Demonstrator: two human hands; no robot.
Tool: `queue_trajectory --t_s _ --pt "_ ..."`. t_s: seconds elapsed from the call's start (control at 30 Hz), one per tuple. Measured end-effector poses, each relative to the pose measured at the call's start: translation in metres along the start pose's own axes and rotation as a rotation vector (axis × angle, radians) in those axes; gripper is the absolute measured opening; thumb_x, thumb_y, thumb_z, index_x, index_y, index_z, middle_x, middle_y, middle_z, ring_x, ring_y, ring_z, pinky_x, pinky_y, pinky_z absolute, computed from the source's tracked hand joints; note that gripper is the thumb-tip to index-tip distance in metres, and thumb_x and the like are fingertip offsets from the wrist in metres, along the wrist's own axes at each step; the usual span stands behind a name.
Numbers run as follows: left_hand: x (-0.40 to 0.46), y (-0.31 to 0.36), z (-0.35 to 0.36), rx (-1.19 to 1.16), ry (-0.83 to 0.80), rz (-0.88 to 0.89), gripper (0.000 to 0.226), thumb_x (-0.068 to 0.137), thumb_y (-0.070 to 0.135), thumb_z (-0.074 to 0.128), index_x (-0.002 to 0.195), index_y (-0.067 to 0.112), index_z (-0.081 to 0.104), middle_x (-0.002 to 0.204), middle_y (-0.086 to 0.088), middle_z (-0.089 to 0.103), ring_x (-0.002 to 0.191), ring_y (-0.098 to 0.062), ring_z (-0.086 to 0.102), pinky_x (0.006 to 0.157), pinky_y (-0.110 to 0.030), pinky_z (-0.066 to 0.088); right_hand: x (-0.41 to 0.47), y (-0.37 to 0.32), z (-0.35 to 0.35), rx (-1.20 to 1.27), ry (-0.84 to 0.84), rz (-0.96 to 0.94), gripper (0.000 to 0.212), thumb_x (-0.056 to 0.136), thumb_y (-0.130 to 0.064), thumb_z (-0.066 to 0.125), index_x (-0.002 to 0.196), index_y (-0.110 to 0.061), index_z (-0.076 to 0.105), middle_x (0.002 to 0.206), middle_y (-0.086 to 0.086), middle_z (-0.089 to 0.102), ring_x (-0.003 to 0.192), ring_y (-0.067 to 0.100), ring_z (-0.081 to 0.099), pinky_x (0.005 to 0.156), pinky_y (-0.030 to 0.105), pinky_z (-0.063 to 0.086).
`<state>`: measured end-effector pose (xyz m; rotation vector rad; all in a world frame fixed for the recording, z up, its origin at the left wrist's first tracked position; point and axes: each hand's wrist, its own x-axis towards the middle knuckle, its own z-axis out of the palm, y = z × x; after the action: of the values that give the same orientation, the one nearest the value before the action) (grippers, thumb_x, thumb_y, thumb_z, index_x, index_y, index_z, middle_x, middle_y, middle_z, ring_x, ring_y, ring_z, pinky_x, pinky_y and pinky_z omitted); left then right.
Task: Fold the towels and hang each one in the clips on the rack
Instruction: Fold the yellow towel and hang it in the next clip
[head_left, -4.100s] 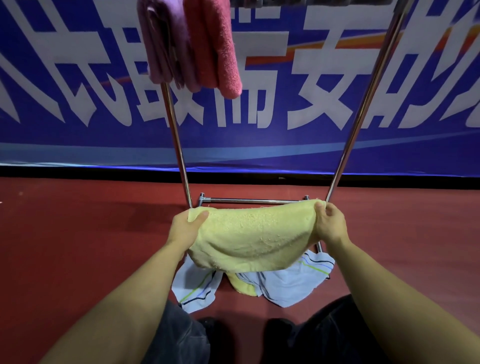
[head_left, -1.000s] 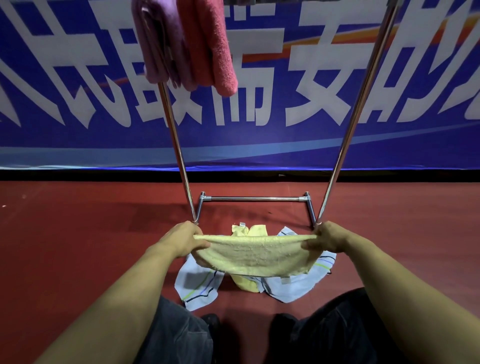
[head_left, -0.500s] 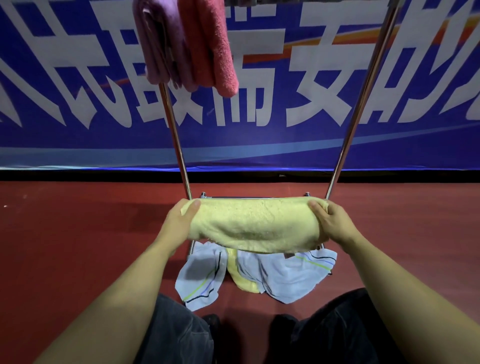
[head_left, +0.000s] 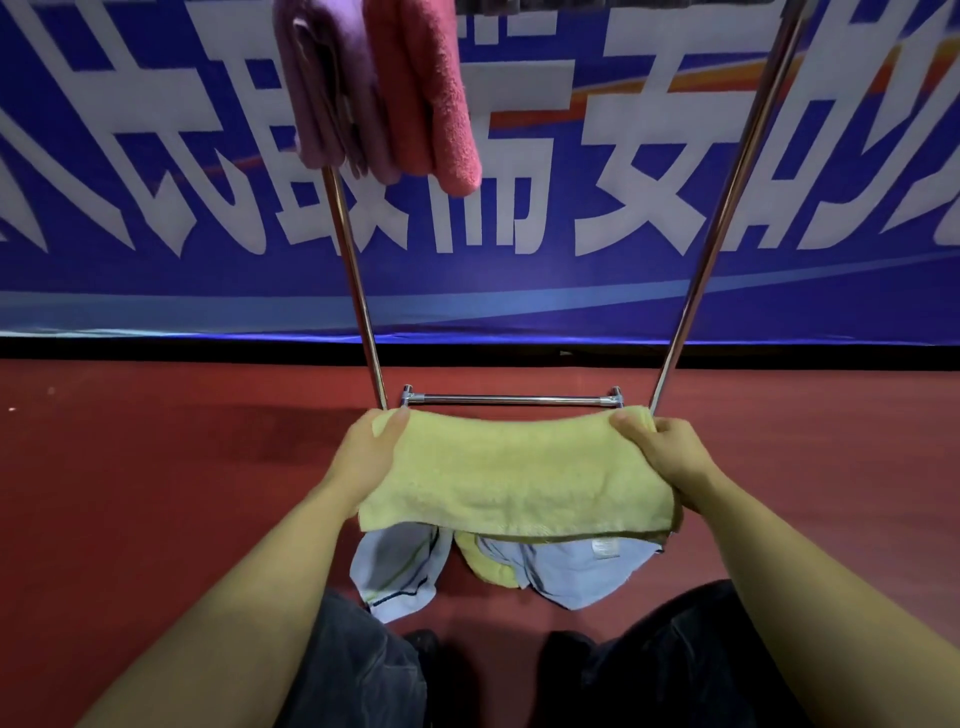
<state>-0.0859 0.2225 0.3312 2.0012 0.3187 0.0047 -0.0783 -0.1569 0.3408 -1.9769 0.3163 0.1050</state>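
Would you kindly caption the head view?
Both hands, left and right, hold a folded yellow towel below the rack.

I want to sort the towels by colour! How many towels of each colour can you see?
Yellow: 2, one held by the left hand and right hand, one on the floor
Light blue striped: 2, both on the floor
Purple: 1, hanging
Pink-red: 1, hanging
Total: 6

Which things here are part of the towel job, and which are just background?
Job:
yellow towel, held by left hand and right hand
towels on the floor
hung purple towel and pink towel
rack

Background:
blue banner
red floor
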Motion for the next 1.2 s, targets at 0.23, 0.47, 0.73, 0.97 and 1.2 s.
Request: queue_trajectory --t_s 0.23,0.47,0.73,0.97,1.2 --pt "-0.006 0.003 0.0 -0.477 -0.301 -0.429 0.036 0.092 0.022 0.076 0.114 -0.005 0.071 0.11 -0.021 0.077 0.106 -0.032 0.074 0.097 -0.045 0.057 -0.006 -0.005 -0.008 0.308 -0.307 0.369 0.043 0.088 -0.027 0.079 0.109 0.009 0.069 0.106 0.023 0.076 0.097 0.035 0.075 0.077 0.041 0.063" --pt "-0.003 -0.005 0.01 -0.427 -0.297 -0.421 0.027 0.091 0.011 0.076 0.112 -0.004 0.072 0.107 -0.016 0.078 0.085 -0.016 0.078 0.064 -0.022 0.061 0.009 0.023 -0.001 0.216 -0.3 0.329 0.077 0.076 -0.022 0.089 0.12 0.028 0.051 0.106 0.034 0.068 0.089 0.037 0.066 0.097 0.061 0.053" --pt "-0.001 -0.01 0.005 -0.049 -0.093 -0.123 0.017 0.097 0.026 0.071 0.091 0.011 0.072 0.064 0.001 0.067 0.055 -0.019 0.061 0.046 -0.02 0.041 0.008 0.011 -0.004 -0.239 -0.087 0.096 0.047 0.09 -0.041 0.075 0.066 -0.002 0.064 0.059 0.006 0.053 0.056 0.021 0.048 0.056 0.029 0.035" --pt "0.0 0.002 0.001 -0.617 -0.174 -0.214 0.035 0.104 0.023 0.059 0.133 0.003 0.056 0.129 -0.021 0.068 0.096 -0.037 0.077 0.076 -0.032 0.064 0.005 0.006 -0.002 0.534 -0.146 0.173 0.039 0.099 -0.016 0.065 0.113 0.02 0.057 0.096 0.028 0.065 0.078 0.031 0.076 0.068 0.03 0.064" --pt "0.001 0.011 -0.002 -0.791 -0.122 -0.189 0.036 0.102 0.032 0.06 0.116 -0.001 0.063 0.12 -0.025 0.071 0.099 -0.03 0.076 0.103 -0.043 0.052 0.011 0.005 -0.008 0.701 -0.031 0.174 0.069 0.097 -0.056 0.057 0.109 0.01 0.067 0.102 0.024 0.075 0.089 0.034 0.076 0.076 0.036 0.064"
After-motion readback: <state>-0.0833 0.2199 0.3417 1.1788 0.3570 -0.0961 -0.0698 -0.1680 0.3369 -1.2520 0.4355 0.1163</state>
